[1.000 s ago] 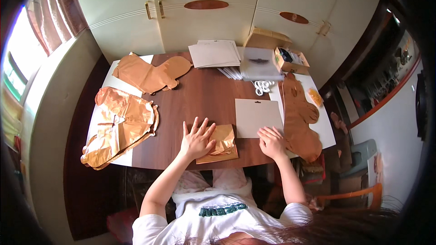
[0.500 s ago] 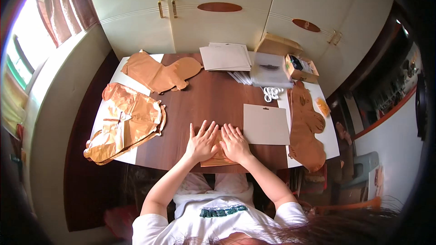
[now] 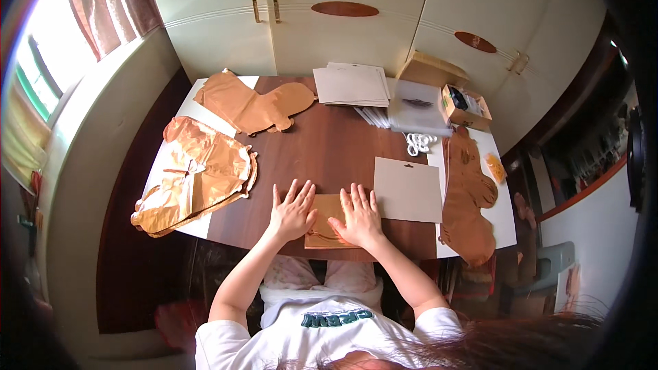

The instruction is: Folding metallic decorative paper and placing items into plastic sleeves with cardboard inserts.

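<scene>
Both hands, left hand [image 3: 292, 211] and right hand [image 3: 358, 216], press flat, grip released, on a folded copper foil piece [image 3: 325, 227] beside a grey card [image 3: 408, 190].

Folded foil piece [image 3: 327, 223] under hands: copper-gold, shiny. Foil balloons, left pile [image 3: 195, 175]: same copper, crinkled highlights. Balloon at back [image 3: 253, 104]: matte orange-tan. Long balloon, rt edge [image 3: 467, 195]: copper-brown. Table [image 3: 336, 151]: dark reddish-brown wood grain, white strips both ends. Card sheet [image 3: 408, 189]: plain pale grey (no print). Card stack [image 3: 353, 84]: off-white. Box [image 3: 466, 106]: tan cardboard. Cupboards [image 3: 308, 7]: cream, brown oval insets, brass handles. Shirt [image 3: 329, 329]: white w/ dark green lettering.
</scene>
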`<act>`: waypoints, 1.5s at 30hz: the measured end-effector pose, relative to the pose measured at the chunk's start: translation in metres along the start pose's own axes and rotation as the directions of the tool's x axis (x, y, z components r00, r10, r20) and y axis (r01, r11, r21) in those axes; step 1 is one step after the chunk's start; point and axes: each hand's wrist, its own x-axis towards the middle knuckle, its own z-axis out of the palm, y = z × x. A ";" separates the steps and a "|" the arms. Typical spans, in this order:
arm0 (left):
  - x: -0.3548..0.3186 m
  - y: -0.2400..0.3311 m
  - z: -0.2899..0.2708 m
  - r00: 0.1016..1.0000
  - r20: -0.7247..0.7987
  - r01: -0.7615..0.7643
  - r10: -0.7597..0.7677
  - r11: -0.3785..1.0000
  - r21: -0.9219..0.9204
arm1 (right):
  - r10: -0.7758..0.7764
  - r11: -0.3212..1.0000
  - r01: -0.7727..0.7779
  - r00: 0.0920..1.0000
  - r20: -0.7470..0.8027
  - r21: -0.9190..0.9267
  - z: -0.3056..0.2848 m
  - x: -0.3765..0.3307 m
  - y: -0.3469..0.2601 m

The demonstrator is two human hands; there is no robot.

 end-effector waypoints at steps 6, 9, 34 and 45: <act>-0.004 -0.002 -0.003 1.000 -0.015 0.025 -0.025 0.999 -0.024 | 0.069 0.998 -0.069 0.995 0.073 -0.004 -0.007 -0.001 -0.003; -0.009 0.005 -0.009 0.986 -0.139 0.094 -0.094 0.996 -0.007 | 0.080 0.996 -0.075 0.992 0.095 -0.047 -0.005 -0.001 -0.003; -0.037 0.070 0.004 0.994 -0.114 -0.019 0.007 0.995 -0.098 | -0.010 1.000 0.008 0.996 -0.087 -0.022 -0.004 -0.008 -0.002; -0.033 0.073 -0.017 0.997 -0.056 0.052 -0.052 0.999 0.002 | -0.047 0.999 0.048 0.990 -0.132 0.003 0.004 -0.006 0.001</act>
